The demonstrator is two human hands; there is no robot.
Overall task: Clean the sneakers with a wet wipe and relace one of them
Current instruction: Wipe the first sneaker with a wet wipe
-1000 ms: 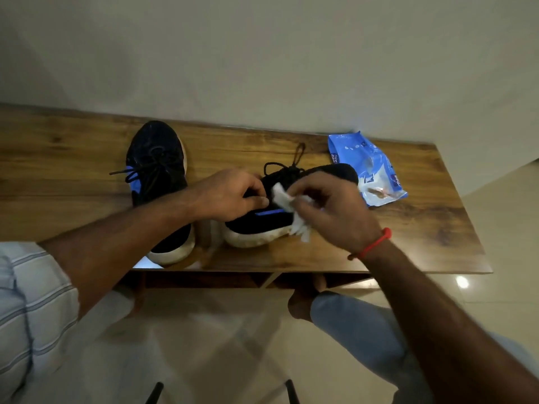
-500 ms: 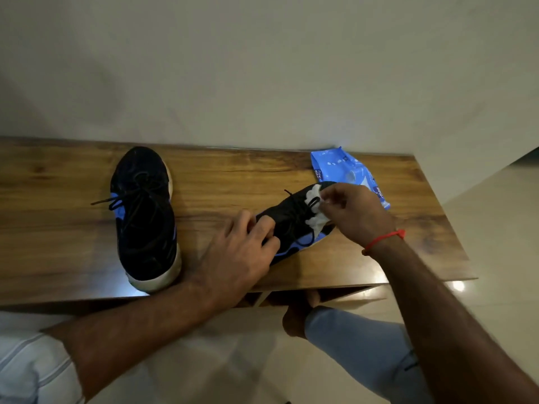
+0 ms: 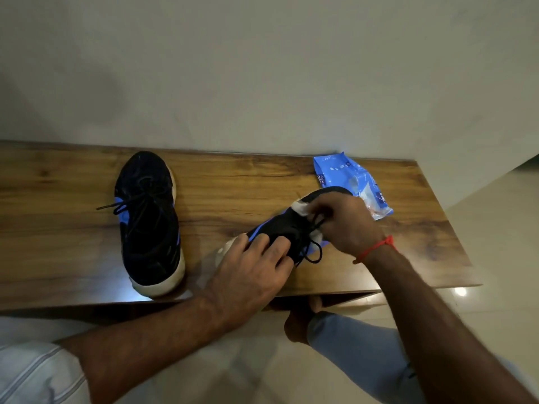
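On the wooden worktop (image 3: 233, 182) against the pale wall, at about the 1 o'clock side of our view, we hold one black and blue sneaker (image 3: 287, 225) between both hands. It lies tilted across the worktop, its toe pointing toward 1 o'clock and its pale sole edge toward 8 o'clock. Our left hand (image 3: 248, 272) rests over the heel end, fingers (image 3: 271, 249) spread and lightly curled onto the dark upper, pressing it down. Our right hand (image 3: 344, 223) is bent over the front part of the same shoe, fingers curled around a white wet wipe (image 3: 302, 207); a bit of the wipe shows at the 10 o'clock side of that hand and another bit below it, against the shoe. A black lace (image 3: 313, 252) loops out from under the right hand toward 6 o'clock. A red thread band (image 3: 376, 247) circles the right wrist.

The second sneaker (image 3: 148, 223) stands well apart at 9 o'clock from the first, upright on its sole, toe toward 12 o'clock and white heel at the near edge of the worktop, laces tied with one end trailing toward 9 o'clock. A blue pack of wipes (image 3: 347, 176) lies at 1 o'clock just beyond the held shoe, partly hidden by it and by our right hand. Below the worktop edge we see a light trouser leg (image 3: 350, 339), a bare foot (image 3: 297, 322), the striped sleeve (image 3: 35, 374) at 7 o'clock, and the glossy tiled floor (image 3: 481, 301)
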